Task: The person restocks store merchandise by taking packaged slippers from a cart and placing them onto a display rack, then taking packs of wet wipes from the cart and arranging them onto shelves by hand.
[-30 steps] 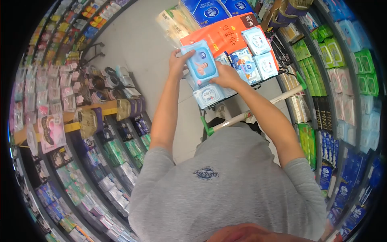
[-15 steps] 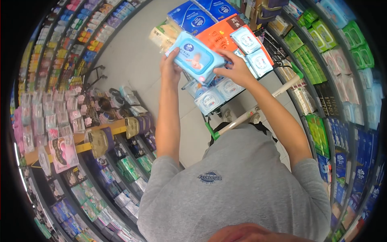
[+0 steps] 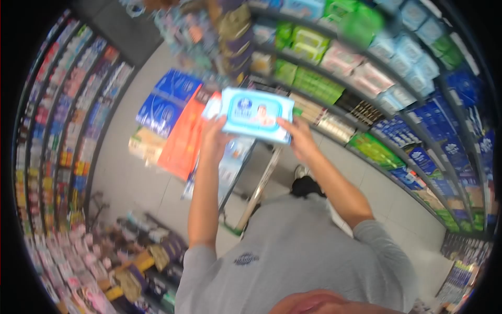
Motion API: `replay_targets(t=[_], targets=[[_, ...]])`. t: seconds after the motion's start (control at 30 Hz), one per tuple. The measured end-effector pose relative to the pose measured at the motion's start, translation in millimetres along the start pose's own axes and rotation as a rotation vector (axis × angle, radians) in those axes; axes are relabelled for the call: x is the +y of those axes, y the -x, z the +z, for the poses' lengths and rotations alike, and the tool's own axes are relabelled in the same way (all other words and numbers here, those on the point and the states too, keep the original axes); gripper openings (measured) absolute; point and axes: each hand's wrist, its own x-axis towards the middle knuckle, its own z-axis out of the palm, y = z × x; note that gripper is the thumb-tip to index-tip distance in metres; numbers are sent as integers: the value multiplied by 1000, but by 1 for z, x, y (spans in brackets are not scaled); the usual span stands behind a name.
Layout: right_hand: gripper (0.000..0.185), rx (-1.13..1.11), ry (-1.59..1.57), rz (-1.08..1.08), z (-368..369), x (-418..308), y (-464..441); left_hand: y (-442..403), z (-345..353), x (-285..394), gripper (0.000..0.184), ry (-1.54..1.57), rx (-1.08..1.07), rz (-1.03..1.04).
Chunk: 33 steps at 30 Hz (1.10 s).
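Note:
A light blue pack of wet wipes (image 3: 256, 114), with a baby picture and a dark blue logo on its face, is held up between both hands. My left hand (image 3: 213, 137) grips its left lower corner, and my right hand (image 3: 298, 137) is closed on the right end. Below and left of the pack, a shopping cart carries an orange package (image 3: 183, 138), blue packages (image 3: 168, 104), a beige package (image 3: 146, 146) and more light blue packs (image 3: 230, 157). The pack hides part of the cart load.
The cart's pale handle bar (image 3: 260, 191) runs close in front of my body. Shelves of green packs (image 3: 319, 83) and blue packs (image 3: 426, 157) curve along the right. Another shelf of goods (image 3: 57, 115) lines the left. Grey tiled floor (image 3: 117, 162) lies between.
The view has swung toward the right-hand shelves, and the cart now appears further left. The wipes pack has been turned more level and shifted right of the cart load; both hands still hold it.

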Motion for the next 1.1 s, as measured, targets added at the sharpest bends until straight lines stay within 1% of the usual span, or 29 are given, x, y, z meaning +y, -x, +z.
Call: replay_targets(t=[0.03,0.07,0.13,0.17,0.23,0.3,0.37,0.43,0.5,0.53,0.57,0.63,0.77,0.83,0.87,0.93,0.97,1.0,1.03,1.07,1.1], targets=[[59,-7,-10,-14,-13,-11,2,-8,13,-1,53,-27,-50,-32],[59,-2,-2,-47,-28,-21,0,-18,27,-4,53,-25,-81,-17],[61,6,-66,-31,-55,-31,-4,-33,45,-10,59,-180,-131,-64],[61,-2,-70,-38,-69,-39,-9,-43,59,-13,59,-187,-132,-54],[60,-3,-75,-72,-99,-53,-22,-63,87,-21,63,-215,-177,-102],[58,-11,-85,-85,-132,-67,-39,-87,114,-32,63,-240,-186,-96],[58,20,-49,-112,-165,-86,-56,-111,144,-42,62,-295,-204,-149],[58,-11,-47,-100,-201,-114,-68,-133,175,-54,63,-328,-195,-161],[59,-27,143,-114,-240,-143,-77,-156,203,-66,65,-432,-341,-235],[57,6,186,-135,-262,-148,-85,-169,215,-74,64,-478,-374,-258],[57,-19,196,-136,-276,-165,-88,-181,230,-79,64,-480,-362,-250],[55,24,121,-131,-299,-185,-100,-202,258,-91,64,-498,-511,-270],[56,-27,40,-57,-335,-210,-124,-223,300,-97,64,-582,-468,-238],[56,-33,2,-109,-339,-214,-135,-229,314,-92,67,-646,-416,-228],[56,-58,23,-164,-336,-221,-136,-233,319,-90,69,-726,-365,-193],[56,-91,20,-180,-338,-225,-144,-237,331,-83,73,-838,-295,-149],[57,-109,35,-195,-339,-227,-148,-239,336,-78,73,-853,-292,-151],[57,-110,23,-198,-338,-228,-151,-243,340,-72,78,-881,-301,-160],[59,-107,56,-248,-336,-231,-153,-247,343,-67,83,-904,-311,-169],[61,-104,93,-295,-335,-235,-155,-251,348,-64,77,-850,-292,-185],[61,-102,94,-292,-335,-241,-156,-253,353,-59,77,-848,-293,-188]])
